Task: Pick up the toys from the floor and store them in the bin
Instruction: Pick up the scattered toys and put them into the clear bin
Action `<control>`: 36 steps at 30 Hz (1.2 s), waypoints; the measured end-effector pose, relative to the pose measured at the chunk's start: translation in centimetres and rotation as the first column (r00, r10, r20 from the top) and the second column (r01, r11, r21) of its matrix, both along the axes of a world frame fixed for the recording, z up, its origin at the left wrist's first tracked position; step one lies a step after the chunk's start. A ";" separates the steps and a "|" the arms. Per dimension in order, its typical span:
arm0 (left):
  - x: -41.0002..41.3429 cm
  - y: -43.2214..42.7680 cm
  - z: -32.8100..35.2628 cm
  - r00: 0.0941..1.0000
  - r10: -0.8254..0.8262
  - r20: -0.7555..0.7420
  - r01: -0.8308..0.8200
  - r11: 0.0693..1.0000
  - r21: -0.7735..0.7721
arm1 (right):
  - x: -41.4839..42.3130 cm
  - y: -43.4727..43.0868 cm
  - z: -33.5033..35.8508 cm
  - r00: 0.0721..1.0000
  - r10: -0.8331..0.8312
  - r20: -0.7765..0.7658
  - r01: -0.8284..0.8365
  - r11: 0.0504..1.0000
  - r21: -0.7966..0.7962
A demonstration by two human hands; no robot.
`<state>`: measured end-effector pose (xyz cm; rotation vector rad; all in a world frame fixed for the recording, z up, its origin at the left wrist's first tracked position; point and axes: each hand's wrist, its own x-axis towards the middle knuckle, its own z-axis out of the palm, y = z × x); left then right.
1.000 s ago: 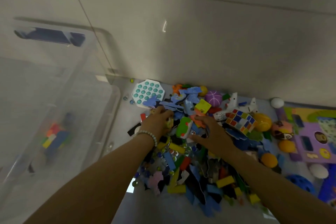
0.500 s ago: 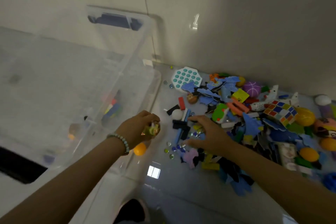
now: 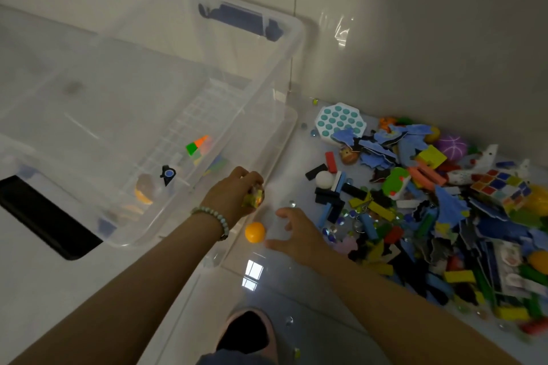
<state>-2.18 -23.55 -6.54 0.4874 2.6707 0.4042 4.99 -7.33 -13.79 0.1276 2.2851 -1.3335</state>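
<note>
A clear plastic bin point(image 3: 278, 124) stands on the floor at the left, with a colourful cube point(image 3: 199, 147) and an orange ball point(image 3: 143, 191) inside. My left hand point(image 3: 232, 191) is closed on a small yellow-brown toy point(image 3: 254, 197) right at the bin's near right rim. My right hand point(image 3: 296, 234) hovers low over the floor, fingers spread and holding nothing, just right of an orange ball point(image 3: 255, 232). A big pile of toys point(image 3: 430, 201) lies along the wall at the right.
In the pile are a white-and-teal pop toy point(image 3: 339, 121), a puzzle cube point(image 3: 499, 188), a purple ball point(image 3: 452, 147), blue foam pieces, coloured blocks and several glass marbles. My slipper point(image 3: 246, 332) is at the bottom. The tiled wall runs behind.
My left hand took a small toy from the pile and carried it left to the bin's rim. My right hand left the pile and moved left toward the orange ball. The view swung left.
</note>
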 end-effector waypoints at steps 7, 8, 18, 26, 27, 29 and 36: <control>-0.4 -0.8 -0.5 0.999 0.042 -0.021 -0.041 0.997 0.062 | -0.9 -4.4 -1.2 0.996 0.004 -0.087 0.002 0.998 0.070; -0.3 -0.8 -0.5 0.999 0.047 -0.019 -0.045 0.997 0.070 | -0.9 -4.3 -1.2 0.996 0.026 -0.086 -0.016 0.994 0.106; -0.8 0.3 -0.8 0.989 0.146 0.021 -0.147 0.961 0.235 | -3.2 7.0 2.6 0.896 -0.374 0.237 0.435 0.847 -0.305; -2.2 2.2 -1.5 0.982 0.177 0.068 -0.189 0.936 0.297 | -5.8 10.6 1.6 0.938 -0.317 -0.138 0.332 0.938 0.100; -2.3 2.4 -1.6 0.982 0.174 0.068 -0.186 0.936 0.298 | -6.2 10.2 1.5 0.944 -0.293 -0.153 0.317 0.933 0.172; -2.5 2.9 -1.7 0.982 0.173 0.071 -0.187 0.935 0.303 | -7.0 9.2 1.1 0.953 -0.247 -0.174 0.291 0.903 0.316; -3.3 4.9 -0.4 0.980 0.169 0.108 -0.195 0.930 0.313 | -8.2 8.8 1.0 0.960 -0.226 -0.168 0.277 0.861 0.427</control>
